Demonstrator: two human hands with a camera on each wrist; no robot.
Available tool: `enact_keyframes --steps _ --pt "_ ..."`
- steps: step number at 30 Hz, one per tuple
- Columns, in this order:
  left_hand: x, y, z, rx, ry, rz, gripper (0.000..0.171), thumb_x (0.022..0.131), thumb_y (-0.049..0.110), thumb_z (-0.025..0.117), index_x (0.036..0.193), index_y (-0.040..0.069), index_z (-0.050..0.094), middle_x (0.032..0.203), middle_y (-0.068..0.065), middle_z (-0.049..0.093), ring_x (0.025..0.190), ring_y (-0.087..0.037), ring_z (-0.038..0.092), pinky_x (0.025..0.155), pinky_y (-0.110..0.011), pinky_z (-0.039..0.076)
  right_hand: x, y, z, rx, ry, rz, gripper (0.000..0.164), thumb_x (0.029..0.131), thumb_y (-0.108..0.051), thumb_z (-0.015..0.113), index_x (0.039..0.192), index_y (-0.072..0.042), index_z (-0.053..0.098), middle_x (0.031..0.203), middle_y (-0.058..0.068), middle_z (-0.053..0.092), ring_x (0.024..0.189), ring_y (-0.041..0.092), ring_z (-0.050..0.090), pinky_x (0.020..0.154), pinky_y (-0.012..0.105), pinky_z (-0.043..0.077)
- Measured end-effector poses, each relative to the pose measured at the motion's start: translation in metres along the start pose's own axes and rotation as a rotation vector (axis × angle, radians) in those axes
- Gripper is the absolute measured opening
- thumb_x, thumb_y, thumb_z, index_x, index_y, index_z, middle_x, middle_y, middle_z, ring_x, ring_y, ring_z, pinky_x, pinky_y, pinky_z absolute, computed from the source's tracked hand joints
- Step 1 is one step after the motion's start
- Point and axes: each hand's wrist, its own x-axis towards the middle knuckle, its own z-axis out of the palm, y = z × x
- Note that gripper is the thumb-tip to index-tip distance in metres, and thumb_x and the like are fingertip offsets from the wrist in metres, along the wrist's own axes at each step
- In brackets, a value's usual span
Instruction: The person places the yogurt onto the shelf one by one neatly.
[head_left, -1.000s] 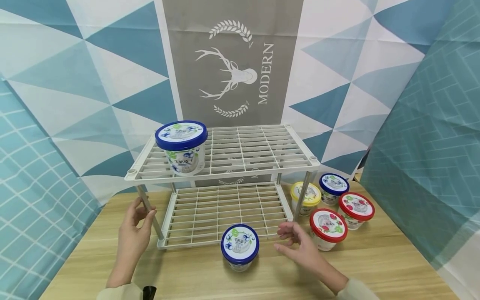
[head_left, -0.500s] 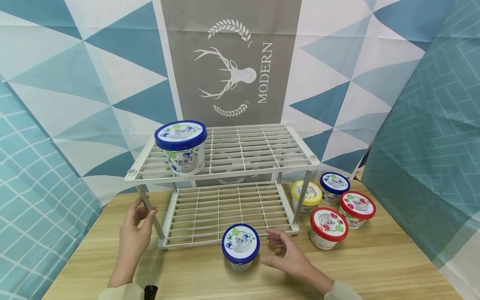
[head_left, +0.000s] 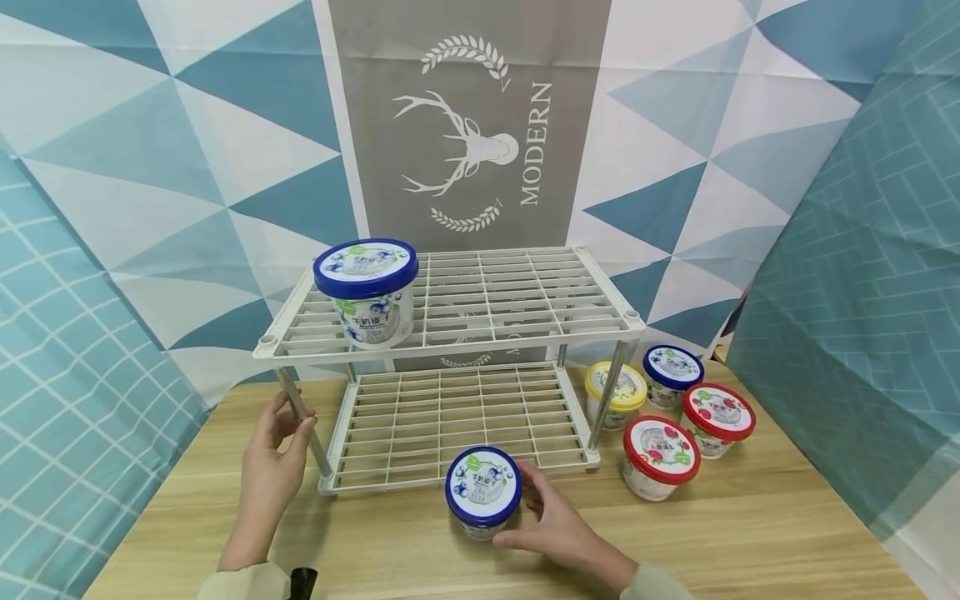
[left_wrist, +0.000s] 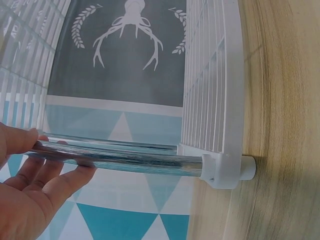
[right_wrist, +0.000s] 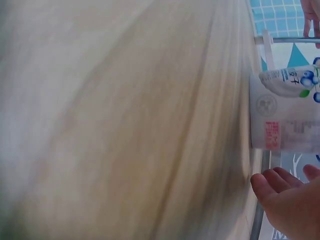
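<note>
My left hand (head_left: 272, 467) holds the front left metal post (head_left: 302, 408) of a white two-tier shelf rack (head_left: 450, 352). In the left wrist view, the thumb lies on one side of the post (left_wrist: 140, 161) and the fingers on the other. A blue-lidded ice cream tub (head_left: 483, 487) stands upright on the table in front of the lower shelf. My right hand (head_left: 553, 525) is at its right side, fingers and thumb spread around it. The right wrist view shows a gap between the hand (right_wrist: 290, 202) and the tub wall (right_wrist: 285, 115).
Another blue-lidded tub (head_left: 372, 321) stands on the upper shelf's left end. Right of the rack are a yellow-lidded tub (head_left: 617, 396), a blue-lidded tub (head_left: 672, 375) and two red-lidded tubs, one nearer (head_left: 662, 454) and one farther (head_left: 718, 417). A patterned cloth (head_left: 465, 125) hangs behind.
My right hand has moved left across the table, from beside the nearer red-lidded tub to the front blue-lidded tub. My left hand has stayed on the post.
</note>
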Motion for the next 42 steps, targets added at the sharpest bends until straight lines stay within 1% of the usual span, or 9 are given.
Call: enact_keyframes --steps 3,7,11,18,25,28,32,39,42 --pt "0.0 0.0 0.0 0.002 -0.001 0.002 0.044 0.094 0.01 0.056 0.136 0.012 0.044 0.104 -0.007 0.064 0.084 0.02 0.045 0.079 -0.008 0.035 0.001 -0.001 0.005 0.021 0.008 0.005 0.099 0.07 -0.028 0.083 0.144 0.0 0.023 0.141 0.021 0.04 0.127 0.038 0.043 0.103 0.051 0.036" --pt "0.0 0.001 0.0 0.005 -0.001 -0.005 0.044 0.094 0.01 0.056 0.136 0.013 0.044 0.104 -0.008 0.063 0.084 0.021 0.044 0.081 -0.011 0.036 0.003 0.0 0.011 0.055 0.013 0.014 0.103 0.069 -0.026 0.083 0.145 0.004 0.02 0.145 0.026 0.033 0.13 0.042 0.039 0.105 0.052 0.034" --pt "0.0 0.001 0.001 0.001 0.002 -0.001 0.044 0.093 0.01 0.056 0.135 0.012 0.044 0.105 -0.01 0.064 0.084 0.02 0.044 0.082 -0.012 0.035 0.004 0.0 0.016 0.053 0.032 0.023 0.106 0.067 -0.026 0.084 0.145 0.003 0.019 0.146 0.026 0.032 0.132 0.043 0.035 0.106 0.054 0.03" --pt "0.0 0.001 0.0 0.001 0.004 0.001 0.043 0.093 0.009 0.057 0.135 0.011 0.045 0.103 -0.01 0.064 0.083 0.019 0.045 0.075 -0.003 0.034 0.007 0.002 0.026 0.103 0.064 0.022 0.108 0.064 -0.022 0.086 0.145 0.002 0.019 0.145 0.026 0.033 0.134 0.045 0.03 0.107 0.057 0.025" --pt "0.0 0.0 0.0 -0.001 -0.001 -0.01 0.044 0.093 0.01 0.057 0.135 0.012 0.045 0.102 -0.003 0.063 0.084 0.019 0.045 0.073 -0.002 0.035 0.009 0.0 0.033 0.11 0.117 0.027 0.111 0.061 -0.021 0.088 0.146 -0.001 0.019 0.142 0.022 0.039 0.132 0.044 0.034 0.107 0.061 0.021" --pt "0.0 0.0 0.0 -0.003 -0.003 -0.015 0.044 0.093 0.011 0.057 0.135 0.013 0.044 0.102 -0.002 0.063 0.084 0.019 0.045 0.07 -0.001 0.036 0.01 -0.001 0.035 0.114 0.145 0.036 0.111 0.059 -0.022 0.089 0.145 -0.005 0.022 0.14 0.019 0.042 0.13 0.042 0.037 0.106 0.062 0.023" --pt "0.001 0.0 0.0 -0.003 -0.01 -0.015 0.044 0.094 0.012 0.056 0.136 0.013 0.043 0.105 -0.007 0.064 0.084 0.019 0.045 0.071 -0.001 0.036 0.013 -0.002 0.037 0.118 0.163 0.034 0.11 0.057 -0.023 0.09 0.144 -0.008 0.025 0.139 0.016 0.044 0.128 0.041 0.04 0.105 0.06 0.027" --pt "0.0 0.002 -0.001 0.002 -0.014 -0.023 0.044 0.094 0.012 0.056 0.136 0.013 0.043 0.106 -0.009 0.064 0.085 0.02 0.045 0.082 -0.013 0.036 0.016 -0.002 0.037 0.117 0.151 0.004 0.104 0.058 -0.021 0.089 0.143 -0.009 0.029 0.137 0.014 0.046 0.127 0.038 0.042 0.105 0.056 0.032" --pt "0.0 0.002 -0.001 -0.004 -0.026 -0.036 0.044 0.094 0.013 0.055 0.137 0.014 0.043 0.107 -0.009 0.063 0.085 0.019 0.045 0.076 -0.009 0.038 0.016 -0.002 0.036 0.112 0.148 0.01 0.103 0.058 -0.021 0.089 0.142 -0.01 0.031 0.136 0.013 0.047 0.127 0.037 0.043 0.104 0.056 0.032"
